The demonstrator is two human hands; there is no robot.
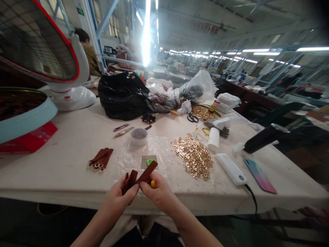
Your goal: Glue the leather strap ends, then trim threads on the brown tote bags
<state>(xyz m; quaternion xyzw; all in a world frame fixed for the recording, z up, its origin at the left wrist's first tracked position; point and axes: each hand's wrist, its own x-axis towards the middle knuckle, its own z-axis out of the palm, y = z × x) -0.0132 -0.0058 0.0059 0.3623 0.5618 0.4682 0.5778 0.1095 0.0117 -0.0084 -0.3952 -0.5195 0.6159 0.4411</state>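
Observation:
Several brown leather straps (pixel 132 178) are gripped in my left hand (pixel 123 192), its thumb pressed over them. Right beside it, my right hand (pixel 156 190) pinches another brown leather strap (pixel 148 171) that slants up to the right. A small yellow piece (pixel 153 184) shows at the right fingers; what it belongs to is hidden. Both hands meet over the table's front edge, by a clear plastic sheet (pixel 159 151). On that sheet lie a grey square (pixel 144 160) with a bright green blob and a tape roll (pixel 139 136). A bundle of straps with gold rings (pixel 102 158) lies to the left.
A heap of gold rings (pixel 194 156) spreads to the right, near a white power bank (pixel 231 168) with a cable and a phone (pixel 259 175). Scissors (pixel 192 118), a black bag (pixel 122 96) and a snips tool (pixel 121 127) lie farther back. A fan (pixel 69 97) stands left.

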